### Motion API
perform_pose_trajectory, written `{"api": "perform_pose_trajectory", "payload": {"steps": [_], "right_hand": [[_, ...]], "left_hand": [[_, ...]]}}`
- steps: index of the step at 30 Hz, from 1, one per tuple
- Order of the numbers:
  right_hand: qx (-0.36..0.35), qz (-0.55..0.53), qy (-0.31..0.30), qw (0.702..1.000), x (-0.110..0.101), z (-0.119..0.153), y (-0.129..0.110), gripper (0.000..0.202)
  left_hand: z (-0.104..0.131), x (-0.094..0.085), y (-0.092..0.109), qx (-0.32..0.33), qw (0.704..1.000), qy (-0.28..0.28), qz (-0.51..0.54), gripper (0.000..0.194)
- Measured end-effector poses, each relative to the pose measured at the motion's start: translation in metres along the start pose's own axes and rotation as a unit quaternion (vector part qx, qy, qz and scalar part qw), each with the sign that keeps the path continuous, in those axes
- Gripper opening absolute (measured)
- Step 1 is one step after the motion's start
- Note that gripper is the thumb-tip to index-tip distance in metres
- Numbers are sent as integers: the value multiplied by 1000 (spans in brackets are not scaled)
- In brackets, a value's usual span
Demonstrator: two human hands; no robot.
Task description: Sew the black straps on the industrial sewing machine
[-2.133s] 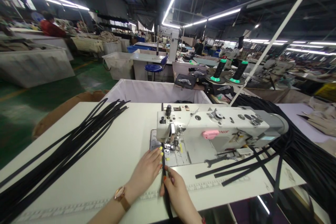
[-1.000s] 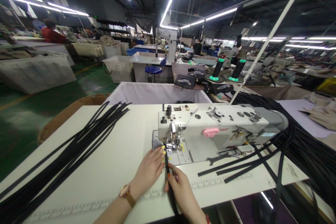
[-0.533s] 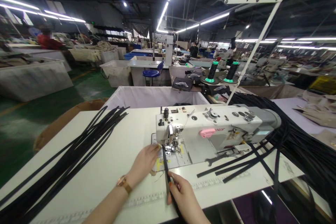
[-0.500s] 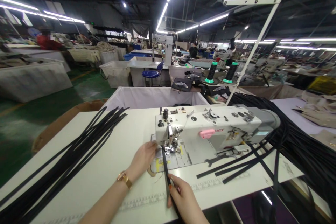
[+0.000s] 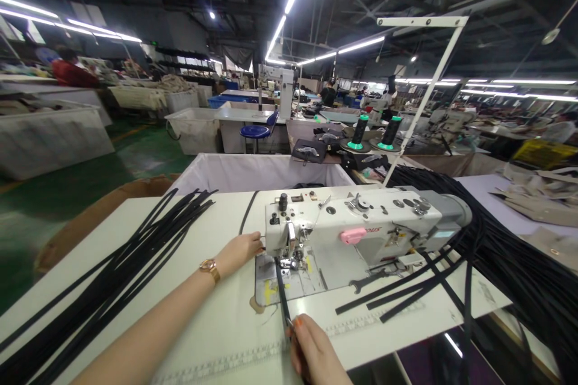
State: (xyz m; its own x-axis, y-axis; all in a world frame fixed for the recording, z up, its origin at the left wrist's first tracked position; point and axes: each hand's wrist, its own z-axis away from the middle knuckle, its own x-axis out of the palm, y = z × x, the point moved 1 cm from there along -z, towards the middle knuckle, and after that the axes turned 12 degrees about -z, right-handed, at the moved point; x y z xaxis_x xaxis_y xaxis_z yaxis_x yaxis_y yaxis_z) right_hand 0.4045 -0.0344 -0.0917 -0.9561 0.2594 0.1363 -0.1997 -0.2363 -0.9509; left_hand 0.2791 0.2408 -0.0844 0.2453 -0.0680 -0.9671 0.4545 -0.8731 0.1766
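A narrow black strap (image 5: 282, 292) runs under the presser foot of a white sewing machine (image 5: 334, 222). My left hand (image 5: 239, 255), with a gold watch at the wrist, is closed at the left side of the machine head. Its fingertips are partly hidden there, and the strap's far part curves away behind them. In front of the needle, my right hand (image 5: 316, 349) pinches the near part of the strap between thumb and fingers. Something thin and shiny shows at those fingertips, too small to name.
Many loose black straps (image 5: 121, 264) lie on the left of the white table (image 5: 217, 319); another heap (image 5: 506, 252) hangs at the right. A wrench (image 5: 368, 281) rests before the machine. Thread cones (image 5: 360, 132) and a white-lined bin (image 5: 253, 168) stand behind.
My left hand has shifted left and back, from beside the needle to the machine head's side. More strap now curves out behind it. My right hand has moved slightly nearer to me.
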Motion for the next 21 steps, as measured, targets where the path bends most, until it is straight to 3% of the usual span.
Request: {"api": "perform_pose_trajectory", "payload": {"steps": [3, 8, 14, 21], "right_hand": [[68, -193, -36, 978, 26, -18, -6, 44], [146, -391, -7, 909, 55, -64, -17, 16], [180, -423, 9, 888, 56, -111, -23, 21], [209, -419, 5, 883, 52, -132, -26, 32]], "left_hand": [[25, 6, 4, -50, 998, -35, 14, 28], [41, 16, 11, -93, 994, -54, 30, 33], [36, 16, 6, -109, 991, -60, 50, 32], [37, 12, 5, -80, 994, -56, 39, 30]]}}
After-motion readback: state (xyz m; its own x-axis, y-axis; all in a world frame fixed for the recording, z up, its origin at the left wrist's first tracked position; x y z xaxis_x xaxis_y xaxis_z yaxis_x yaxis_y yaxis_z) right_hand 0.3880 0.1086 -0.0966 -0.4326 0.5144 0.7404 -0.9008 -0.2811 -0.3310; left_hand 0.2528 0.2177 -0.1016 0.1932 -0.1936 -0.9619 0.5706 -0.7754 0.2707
